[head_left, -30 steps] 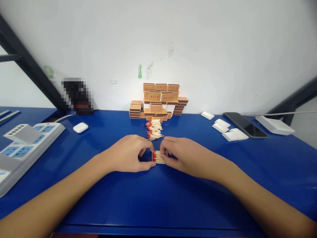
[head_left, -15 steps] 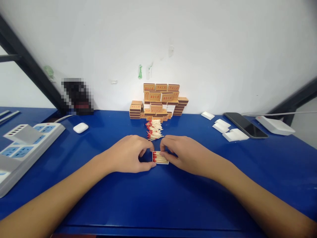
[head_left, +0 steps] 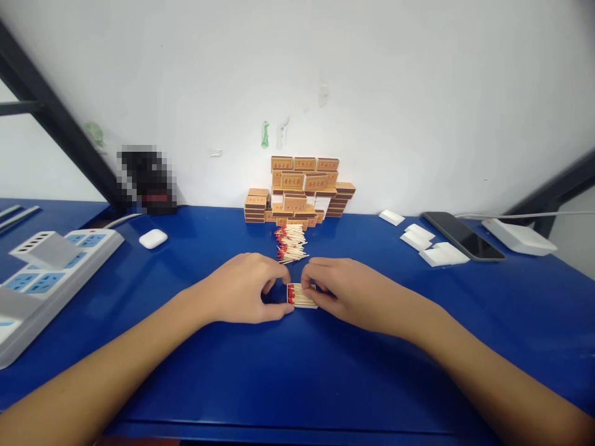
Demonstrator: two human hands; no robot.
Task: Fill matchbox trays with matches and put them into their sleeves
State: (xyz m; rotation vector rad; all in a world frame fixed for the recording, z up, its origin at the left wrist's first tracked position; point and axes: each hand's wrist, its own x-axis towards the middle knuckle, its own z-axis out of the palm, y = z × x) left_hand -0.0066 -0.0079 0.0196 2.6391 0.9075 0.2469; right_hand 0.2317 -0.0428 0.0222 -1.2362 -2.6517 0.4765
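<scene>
A small white matchbox tray (head_left: 303, 306) full of red-headed matches (head_left: 297, 296) lies on the blue table, heads to the left. My left hand (head_left: 248, 288) grips the tray's left end, thumb at the near corner and forefinger at the far one. From the right, my right hand (head_left: 348, 291) reaches over the tray, its thumb and forefinger close together on the matches; the fingertips partly cover them. Just beyond sits a loose pile of matches (head_left: 292, 243), red heads mostly to the left.
Stacked matchboxes (head_left: 304, 183) stand against the wall behind the pile. On the right lie several white trays (head_left: 444, 254), a phone (head_left: 462, 235) and a white box (head_left: 518, 236). On the left are a power strip (head_left: 100, 248) and a white earphone case (head_left: 153, 239).
The view has shifted very slightly. My right fingertips have moved a little over the matches; my left hand keeps its grip on the tray.
</scene>
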